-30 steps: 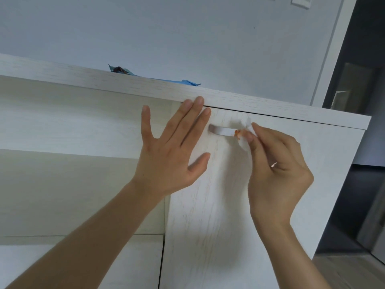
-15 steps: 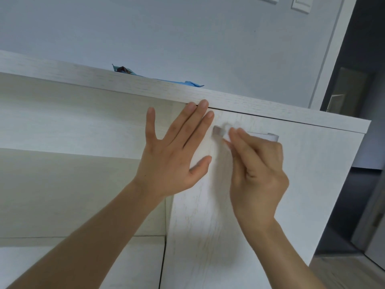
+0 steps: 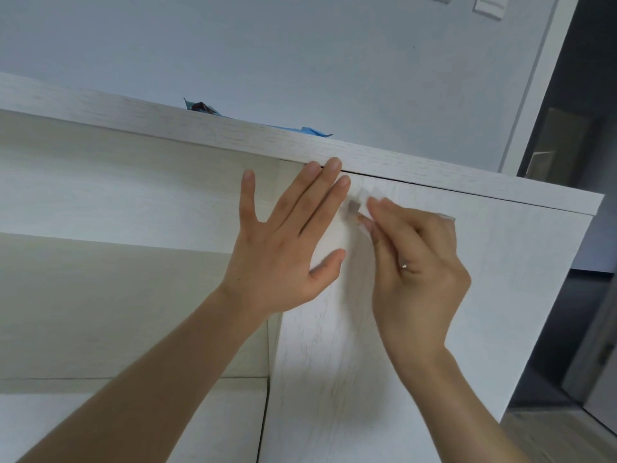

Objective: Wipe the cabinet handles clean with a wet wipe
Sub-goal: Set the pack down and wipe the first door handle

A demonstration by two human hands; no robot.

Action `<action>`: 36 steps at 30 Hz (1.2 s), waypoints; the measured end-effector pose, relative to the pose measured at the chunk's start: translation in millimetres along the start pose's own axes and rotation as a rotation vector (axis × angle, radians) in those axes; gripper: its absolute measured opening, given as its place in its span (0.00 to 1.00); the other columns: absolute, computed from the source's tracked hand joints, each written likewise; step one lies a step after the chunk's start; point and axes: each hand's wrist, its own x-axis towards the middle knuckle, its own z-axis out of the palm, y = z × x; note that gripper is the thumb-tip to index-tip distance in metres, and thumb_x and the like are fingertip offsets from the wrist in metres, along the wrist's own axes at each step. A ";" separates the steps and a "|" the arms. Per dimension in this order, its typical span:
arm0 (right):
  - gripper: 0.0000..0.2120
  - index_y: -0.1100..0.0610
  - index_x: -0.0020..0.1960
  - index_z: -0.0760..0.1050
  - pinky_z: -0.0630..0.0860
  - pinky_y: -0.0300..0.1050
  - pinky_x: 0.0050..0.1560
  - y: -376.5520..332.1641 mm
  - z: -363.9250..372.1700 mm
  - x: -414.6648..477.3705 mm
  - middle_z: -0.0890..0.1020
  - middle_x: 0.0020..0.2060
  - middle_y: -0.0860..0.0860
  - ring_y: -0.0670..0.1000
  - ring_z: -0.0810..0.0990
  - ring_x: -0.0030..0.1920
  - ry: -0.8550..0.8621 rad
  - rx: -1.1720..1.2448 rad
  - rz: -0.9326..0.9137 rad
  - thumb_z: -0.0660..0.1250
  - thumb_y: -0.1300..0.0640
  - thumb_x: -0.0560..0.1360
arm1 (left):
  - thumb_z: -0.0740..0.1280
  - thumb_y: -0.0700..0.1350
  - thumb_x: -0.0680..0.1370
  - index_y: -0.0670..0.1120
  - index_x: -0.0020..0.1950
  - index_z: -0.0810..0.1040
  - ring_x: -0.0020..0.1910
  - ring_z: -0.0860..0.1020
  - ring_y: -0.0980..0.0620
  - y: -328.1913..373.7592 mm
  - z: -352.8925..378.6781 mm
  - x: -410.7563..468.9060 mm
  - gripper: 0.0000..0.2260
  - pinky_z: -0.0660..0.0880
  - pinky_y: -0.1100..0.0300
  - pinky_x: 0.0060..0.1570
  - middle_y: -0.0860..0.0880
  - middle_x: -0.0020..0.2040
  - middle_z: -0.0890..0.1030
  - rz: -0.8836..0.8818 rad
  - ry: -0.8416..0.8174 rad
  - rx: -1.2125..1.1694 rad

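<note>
A white wood-grain cabinet door [image 3: 500, 295] carries a flat metal handle near its top edge; only the handle's left end [image 3: 353, 206] and right tip [image 3: 447, 216] show. My right hand [image 3: 417, 262] covers the rest of the handle and pinches a white wet wipe [image 3: 365, 203] against it, fingers curled. My left hand [image 3: 287, 242] lies flat on the door's upper left corner with straight, spread fingers, the fingertips reaching the cabinet's top board.
The cabinet's top board [image 3: 167, 118] holds a blue packet [image 3: 310, 131] and a dark wrapper [image 3: 200, 106]. An open shelf compartment [image 3: 100, 295] lies to the left. A dark doorway [image 3: 574, 162] stands at the right, with wall switches [image 3: 489, 5] above.
My right hand slid the wipe leftwards along the handle, from its right part to its left end. My left hand stayed flat on the door.
</note>
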 end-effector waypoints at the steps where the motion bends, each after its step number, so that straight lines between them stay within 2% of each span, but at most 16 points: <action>1: 0.08 0.58 0.52 0.81 0.69 0.29 0.50 -1.7 -3.4 1.9 0.80 0.43 0.47 0.44 0.76 0.46 -0.015 0.008 0.015 0.70 0.65 0.73 | 0.60 0.57 0.75 0.44 0.75 0.61 0.74 0.59 0.52 0.0 0.2 0.1 0.31 0.43 0.36 0.69 0.48 0.75 0.59 0.001 0.000 -0.002; 5: 0.08 0.49 0.49 0.80 0.71 0.27 0.45 -17.5 -20.6 13.5 0.81 0.40 0.42 0.37 0.79 0.42 -0.025 0.288 0.386 0.70 0.60 0.73 | 0.59 0.57 0.76 0.45 0.76 0.60 0.75 0.58 0.52 -0.6 0.5 -0.9 0.31 0.43 0.35 0.69 0.48 0.76 0.58 -0.002 -0.011 0.005; 7: 0.07 0.47 0.46 0.78 0.71 0.27 0.41 -23.1 -20.6 15.3 0.80 0.36 0.42 0.38 0.78 0.38 -0.087 0.326 0.459 0.70 0.59 0.73 | 0.59 0.57 0.76 0.45 0.76 0.60 0.75 0.58 0.52 -0.5 0.6 -1.0 0.31 0.44 0.35 0.69 0.48 0.76 0.57 0.001 -0.011 0.011; 11: 0.07 0.49 0.43 0.78 0.69 0.24 0.42 -20.3 -14.0 17.7 0.75 0.40 0.49 0.37 0.75 0.39 -0.103 0.151 0.366 0.70 0.61 0.73 | 0.59 0.57 0.76 0.45 0.76 0.59 0.75 0.58 0.52 -0.9 0.9 -1.2 0.31 0.44 0.35 0.69 0.48 0.76 0.56 0.004 -0.009 0.020; 14: 0.04 0.55 0.47 0.81 0.68 0.24 0.44 -15.4 -10.9 13.9 0.71 0.42 0.48 0.38 0.72 0.40 -0.071 0.035 0.274 0.69 0.61 0.74 | 0.59 0.57 0.76 0.45 0.76 0.60 0.75 0.58 0.52 -0.4 1.5 -1.3 0.31 0.44 0.35 0.69 0.48 0.75 0.57 0.005 -0.004 0.021; 17: 0.08 0.61 0.52 0.81 0.66 0.22 0.46 -14.3 -10.2 6.4 0.69 0.46 0.48 0.40 0.68 0.41 -0.094 -0.073 0.120 0.68 0.60 0.75 | 0.59 0.57 0.76 0.45 0.75 0.61 0.74 0.59 0.52 -0.1 1.6 -1.2 0.31 0.45 0.35 0.69 0.48 0.75 0.57 0.003 0.006 0.014; 20: 0.10 0.63 0.54 0.80 0.65 0.21 0.45 -9.9 -12.2 6.6 0.68 0.46 0.48 0.39 0.66 0.42 -0.129 -0.112 0.031 0.69 0.61 0.74 | 0.59 0.57 0.76 0.44 0.75 0.61 0.75 0.58 0.51 -0.7 1.8 -1.1 0.31 0.45 0.34 0.69 0.48 0.75 0.58 0.001 0.007 0.017; 22: 0.09 0.62 0.53 0.81 0.66 0.25 0.43 -5.1 -11.5 9.7 0.70 0.44 0.48 0.40 0.68 0.40 -0.085 -0.097 0.051 0.69 0.62 0.74 | 0.59 0.57 0.76 0.44 0.75 0.61 0.75 0.58 0.51 -0.6 2.2 -1.3 0.31 0.45 0.34 0.69 0.47 0.75 0.58 0.005 0.008 0.019; 26: 0.08 0.60 0.52 0.82 0.67 0.35 0.38 -3.3 -4.4 10.4 0.75 0.40 0.51 0.51 0.73 0.40 -0.064 -0.120 -0.004 0.68 0.61 0.75 | 0.59 0.57 0.76 0.44 0.75 0.61 0.75 0.59 0.51 -0.4 2.2 -1.4 0.31 0.45 0.35 0.69 0.47 0.75 0.58 0.003 0.010 0.026; 29: 0.07 0.59 0.52 0.82 0.64 0.31 0.38 -1.5 -1.6 7.4 0.78 0.40 0.54 0.54 0.73 0.41 0.002 -0.165 0.013 0.68 0.60 0.75 | 0.59 0.57 0.76 0.44 0.76 0.60 0.75 0.58 0.51 -1.1 1.6 -1.5 0.31 0.44 0.35 0.69 0.47 0.76 0.57 0.005 0.004 0.033; 32: 0.07 0.60 0.52 0.82 0.66 0.32 0.42 1.4 -0.7 3.5 0.77 0.39 0.53 0.52 0.72 0.41 0.024 -0.128 -0.010 0.68 0.62 0.75 | 0.59 0.57 0.76 0.44 0.75 0.60 0.75 0.58 0.51 -0.3 0.8 -1.2 0.31 0.44 0.35 0.69 0.47 0.76 0.57 0.005 0.000 0.038; 36: 0.07 0.60 0.52 0.82 0.70 0.29 0.45 3.0 -4.8 3.6 0.74 0.40 0.51 0.47 0.74 0.40 0.126 0.004 0.152 0.70 0.62 0.74 | 0.60 0.57 0.75 0.44 0.75 0.60 0.75 0.58 0.51 0.8 0.7 -1.6 0.32 0.45 0.35 0.69 0.47 0.76 0.57 -0.001 0.001 0.038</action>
